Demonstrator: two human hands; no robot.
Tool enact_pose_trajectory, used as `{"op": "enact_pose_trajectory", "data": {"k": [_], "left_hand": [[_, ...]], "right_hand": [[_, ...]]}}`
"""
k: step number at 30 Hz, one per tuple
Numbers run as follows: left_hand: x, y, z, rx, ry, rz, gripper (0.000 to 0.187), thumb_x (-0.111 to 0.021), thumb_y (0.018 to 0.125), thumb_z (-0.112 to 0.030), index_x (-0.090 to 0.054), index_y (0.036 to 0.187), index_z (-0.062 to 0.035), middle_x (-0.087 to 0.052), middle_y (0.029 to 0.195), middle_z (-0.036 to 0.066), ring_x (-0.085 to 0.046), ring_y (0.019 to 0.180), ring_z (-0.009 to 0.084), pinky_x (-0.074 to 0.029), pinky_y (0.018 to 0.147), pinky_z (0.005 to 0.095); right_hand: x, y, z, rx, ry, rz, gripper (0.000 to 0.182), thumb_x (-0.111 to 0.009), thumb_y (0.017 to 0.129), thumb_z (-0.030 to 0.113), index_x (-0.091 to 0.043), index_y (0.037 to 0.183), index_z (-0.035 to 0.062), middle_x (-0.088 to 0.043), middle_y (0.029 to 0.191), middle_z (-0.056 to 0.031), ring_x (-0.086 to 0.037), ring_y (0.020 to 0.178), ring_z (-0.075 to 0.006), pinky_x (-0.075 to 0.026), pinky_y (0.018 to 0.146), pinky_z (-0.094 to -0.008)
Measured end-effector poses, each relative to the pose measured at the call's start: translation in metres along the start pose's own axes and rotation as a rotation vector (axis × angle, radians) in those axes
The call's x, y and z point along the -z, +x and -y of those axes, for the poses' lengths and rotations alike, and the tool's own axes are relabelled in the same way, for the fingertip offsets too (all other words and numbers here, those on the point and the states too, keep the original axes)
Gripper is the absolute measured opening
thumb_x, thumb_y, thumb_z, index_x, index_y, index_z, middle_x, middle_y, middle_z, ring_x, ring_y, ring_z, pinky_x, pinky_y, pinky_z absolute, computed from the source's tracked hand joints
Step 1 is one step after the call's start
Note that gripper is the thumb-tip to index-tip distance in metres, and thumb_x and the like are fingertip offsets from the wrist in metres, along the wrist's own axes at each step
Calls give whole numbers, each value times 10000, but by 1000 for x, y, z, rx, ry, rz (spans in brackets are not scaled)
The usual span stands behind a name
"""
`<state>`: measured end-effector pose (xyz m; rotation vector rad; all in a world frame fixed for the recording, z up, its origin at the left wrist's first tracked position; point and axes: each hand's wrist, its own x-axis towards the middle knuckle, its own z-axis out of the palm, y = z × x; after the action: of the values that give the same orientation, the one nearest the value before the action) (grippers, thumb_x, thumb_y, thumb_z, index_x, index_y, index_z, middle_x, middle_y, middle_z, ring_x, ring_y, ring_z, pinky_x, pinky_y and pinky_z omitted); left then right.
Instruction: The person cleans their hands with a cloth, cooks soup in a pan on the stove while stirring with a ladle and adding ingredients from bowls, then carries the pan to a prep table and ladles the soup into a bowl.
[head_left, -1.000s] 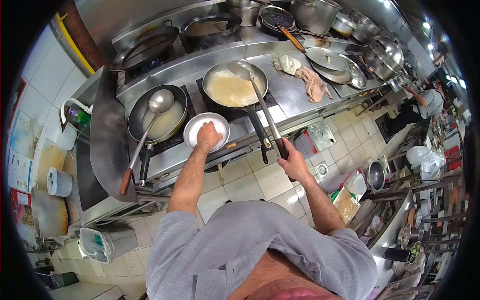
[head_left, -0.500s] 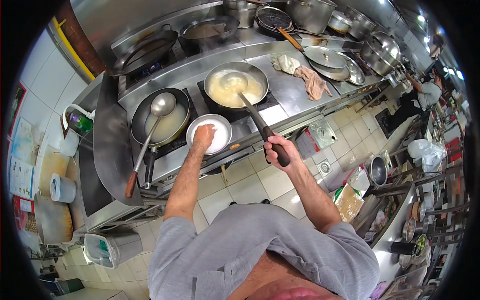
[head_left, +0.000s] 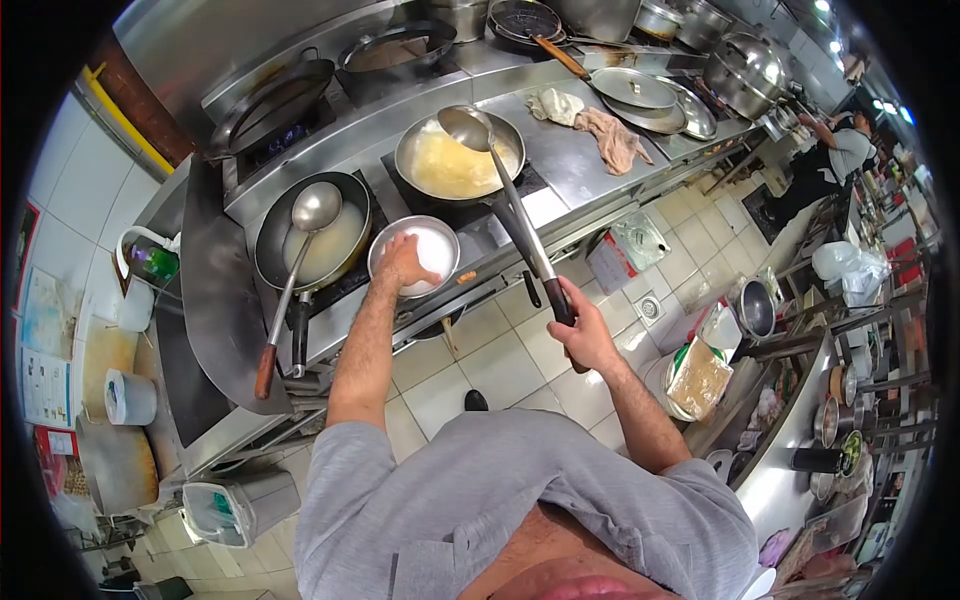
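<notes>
My right hand (head_left: 588, 333) is wrapped around the dark grip of a ladle (head_left: 520, 210). The ladle's metal bowl is raised at the back rim of a steel pan (head_left: 452, 198) of foamy, pale yellow liquid. Part of that pan's dark handle runs beneath the ladle. My left hand (head_left: 404, 262) lies over the left side of a small metal bowl (head_left: 382, 240) of white contents, fingers spread and tips toward the white stuff. Left of it sits a dark pan (head_left: 268, 240) of cloudy liquid, with a second, wooden-ended ladle (head_left: 318, 206) resting across it.
Crumpled cloths (head_left: 606, 136) and pan lids (head_left: 640, 92) lie on the steel counter to the right. Woks (head_left: 275, 110) sit on the back burners. A curved metal guard (head_left: 215, 310) stands at the left. Another person (head_left: 845, 150) is at the far right.
The ladle has come up out of the liquid toward the pan's back rim, and my right hand is lower. My left hand has shifted to the bowl's left side and its fingers have spread.
</notes>
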<state>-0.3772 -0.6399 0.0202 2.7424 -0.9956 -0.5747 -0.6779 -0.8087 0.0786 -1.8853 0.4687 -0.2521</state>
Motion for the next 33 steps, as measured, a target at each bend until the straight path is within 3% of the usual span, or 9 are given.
{"op": "enact_pose_trajectory", "data": {"k": [2,5,8,12,21,24,29,31,33], "left_hand": [[1,1,-5,51,3,17,1066,-795,478,-436,-333,1331,6,-298,1379,198,-296,1275,360,-304,1047,415],[-9,12,-2,89,22,-8,1018,-800,479,-404,-360,1297,13,-338,1337,196,-353,1222,355,-344,1019,404],[-6,11,-6,106,13,36,987,-788,491,-381,-366,1288,21,-359,1319,204,-362,1215,360,-348,1021,391],[-8,12,-12,119,56,41,959,-779,493,-373,-382,1270,25,-374,1306,208,-395,1192,357,-375,1004,386],[-19,12,-1,-40,4,-52,742,-765,560,-282,-473,1166,31,-465,1188,221,-485,1105,335,-421,951,377],[-24,15,4,-107,6,-88,700,-756,577,-274,-484,1142,37,-480,1161,227,-514,1064,333,-431,937,370],[-34,17,11,-271,-2,-172,447,-710,622,-182,-586,998,26,-561,1012,221,-548,1001,340,-449,888,389],[-35,13,13,-390,-22,-270,257,-655,657,-96,-636,896,-3,-604,899,203,-584,913,344,-469,836,401],[-38,18,16,-400,-35,-278,225,-646,664,-80,-647,881,-20,-617,879,198,-593,885,346,-474,821,403]], "right_hand": [[7,-14,16,-45,127,2,707,-603,715,4,-301,1354,18,-515,671,-60,-487,404,-127,-394,360,-273],[22,-36,34,-238,658,69,710,-598,707,-24,-292,1345,33,-523,654,-77,-485,372,-163,-378,333,-273],[40,-62,38,-267,824,113,679,-602,722,-1,-294,1326,23,-521,628,-63,-501,391,-156,-394,358,-272],[65,-104,31,-323,838,131,678,-592,689,-44,-336,1312,32,-533,662,-100,-487,367,-178,-373,313,-275],[89,-214,69,-511,721,116,693,-625,683,-38,-342,1316,-6,-533,646,-62,-492,414,-140,-385,345,-253],[80,-244,87,-588,703,88,679,-629,675,-38,-366,1300,-11,-534,654,-49,-492,428,-128,-380,347,-247],[35,-249,105,-752,682,41,653,-626,681,-3,-375,1284,-25,-535,653,-40,-488,432,-128,-385,348,-256],[12,-246,83,-759,720,15,645,-622,688,12,-371,1281,-28,-538,653,-45,-487,430,-132,-385,347,-258],[-9,-240,72,-739,777,-11,622,-614,710,51,-361,1272,-36,-542,640,-63,-486,408,-150,-384,343,-259]]}}
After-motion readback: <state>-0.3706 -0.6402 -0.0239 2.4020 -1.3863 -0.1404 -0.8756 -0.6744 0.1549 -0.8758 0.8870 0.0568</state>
